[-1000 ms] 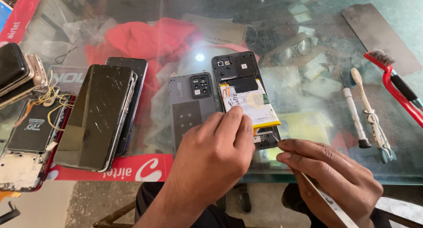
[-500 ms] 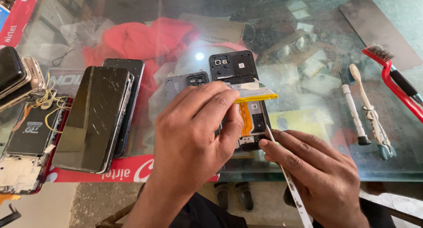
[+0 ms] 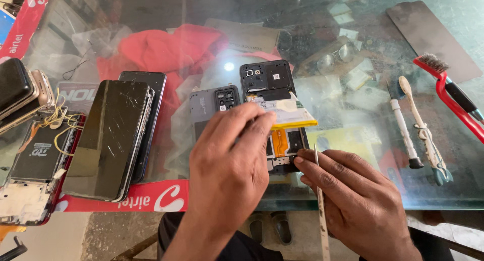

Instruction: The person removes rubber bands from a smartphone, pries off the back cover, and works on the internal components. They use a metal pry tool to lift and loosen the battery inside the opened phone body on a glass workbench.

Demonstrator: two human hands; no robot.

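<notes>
Opened black phone [image 3: 275, 120] lying back-up on glass desk [image 3: 353, 49], white battery [image 3: 287, 114] tilting up off its orange flex, thin pry tool [image 3: 319, 190] standing beside its lower edge

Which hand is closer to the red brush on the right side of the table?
Right. The right hand, holding a thin metal tool, sits at the opened phone's lower edge, on the red brush's side. The left hand lifts the battery, farther away.

Bright daylight, glare spot on glass table [image 3: 353, 200], sharp

open phone's [image 3: 275, 125] lower half behind left hand [image 3: 229, 175], red brush [image 3: 448, 92] cut off right
</notes>
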